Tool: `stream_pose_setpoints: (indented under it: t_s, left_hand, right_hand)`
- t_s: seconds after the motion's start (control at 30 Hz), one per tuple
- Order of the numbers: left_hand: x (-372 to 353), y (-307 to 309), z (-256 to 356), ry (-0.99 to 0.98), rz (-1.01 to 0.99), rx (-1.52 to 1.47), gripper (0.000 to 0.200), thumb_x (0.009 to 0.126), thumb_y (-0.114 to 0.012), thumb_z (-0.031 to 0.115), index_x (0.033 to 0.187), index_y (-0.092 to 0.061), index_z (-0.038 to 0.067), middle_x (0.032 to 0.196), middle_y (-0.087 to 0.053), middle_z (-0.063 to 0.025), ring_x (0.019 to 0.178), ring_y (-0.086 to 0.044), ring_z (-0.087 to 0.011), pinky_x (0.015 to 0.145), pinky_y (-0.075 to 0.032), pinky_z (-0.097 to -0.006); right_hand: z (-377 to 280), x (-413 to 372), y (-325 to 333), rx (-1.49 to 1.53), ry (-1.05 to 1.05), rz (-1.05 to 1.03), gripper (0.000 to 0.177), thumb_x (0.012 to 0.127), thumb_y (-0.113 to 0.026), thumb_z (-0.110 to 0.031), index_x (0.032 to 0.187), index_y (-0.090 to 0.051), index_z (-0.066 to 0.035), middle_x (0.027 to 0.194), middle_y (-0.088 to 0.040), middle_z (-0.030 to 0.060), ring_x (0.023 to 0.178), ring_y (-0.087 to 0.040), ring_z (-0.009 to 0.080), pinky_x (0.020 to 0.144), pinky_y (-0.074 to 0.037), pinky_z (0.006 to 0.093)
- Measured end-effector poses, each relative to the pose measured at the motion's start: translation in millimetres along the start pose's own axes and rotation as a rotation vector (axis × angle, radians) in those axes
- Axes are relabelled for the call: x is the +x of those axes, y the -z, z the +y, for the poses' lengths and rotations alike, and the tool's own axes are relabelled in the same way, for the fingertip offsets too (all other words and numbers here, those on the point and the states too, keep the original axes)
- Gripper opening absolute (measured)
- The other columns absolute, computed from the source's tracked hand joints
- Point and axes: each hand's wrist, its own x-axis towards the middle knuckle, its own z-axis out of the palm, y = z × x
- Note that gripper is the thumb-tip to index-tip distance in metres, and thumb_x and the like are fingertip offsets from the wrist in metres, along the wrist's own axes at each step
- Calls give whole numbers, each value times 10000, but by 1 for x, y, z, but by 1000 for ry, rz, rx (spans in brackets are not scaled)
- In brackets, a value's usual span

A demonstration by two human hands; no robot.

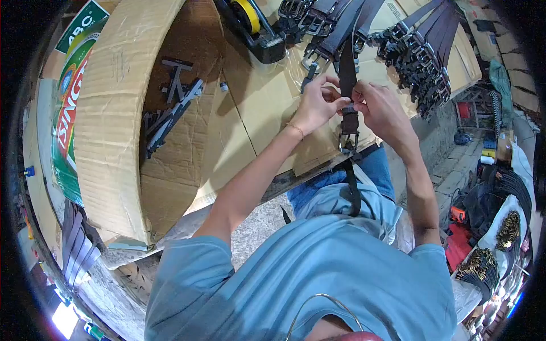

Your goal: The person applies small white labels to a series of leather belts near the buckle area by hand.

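A dark brown belt [347, 62] lies lengthwise over the near edge of the cardboard-covered table, with its metal buckle [348, 142] toward my body. My left hand [321, 105] reaches in from the left, its thumb and finger pinched at the belt just above the buckle. From the other side, my right hand [382, 108] is closed with fingertips on the same spot. Something small and pale shows between the fingertips, too small to name. One end of a strap hangs below the buckle against my clothes.
A cut-open cardboard box [114, 113] with dark and silvery strips [173, 119] inside stands at left. A black tape dispenser [259, 34] with yellow tape sits at the back. Bundled belts with buckles [418, 62] lie at right; more belts [321, 28] are behind my hands.
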Motion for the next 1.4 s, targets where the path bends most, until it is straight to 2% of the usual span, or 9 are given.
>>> stream_pose_setpoints:
  t_s: [0.27, 0.57, 0.97, 1.4]
  left_hand:
    - [1, 2, -6, -37, 1, 30, 298, 756, -680, -34, 962, -466, -5, 697, -639, -91, 588, -610, -115, 501, -481, -241]
    - [2, 2, -7, -49, -5, 27, 290, 758, -671, -43, 964, -471, -5, 694, -638, -92, 575, -603, -111, 493, -465, -234]
    - [3, 2, -10, -58, -3, 20, 300, 756, -685, -26, 967, -472, -6, 690, -639, -87, 582, -610, -111, 489, -471, -237]
    - [1, 0, -6, -48, 7, 30, 289, 756, -673, -40, 959, -472, 5, 681, -642, -82, 572, -612, -109, 478, -456, -231]
  right_hand:
    - [-5, -2, -9, -138, 36, 113, 175, 737, -582, 4, 890, -497, 4, 787, -592, 162, 811, -565, 360, 719, -422, 428]
    - [-7, -2, -12, -33, -45, 143, 163, 730, -572, 2, 882, -511, 4, 797, -597, 175, 812, -574, 360, 732, -435, 427]
    - [-1, -2, -10, -4, 24, 95, 161, 764, -579, 2, 915, -525, 5, 821, -601, 170, 823, -559, 354, 734, -427, 429]
    - [-3, -1, -12, -15, 3, 86, 180, 762, -549, 30, 936, -509, 5, 839, -587, 179, 858, -546, 365, 740, -420, 434]
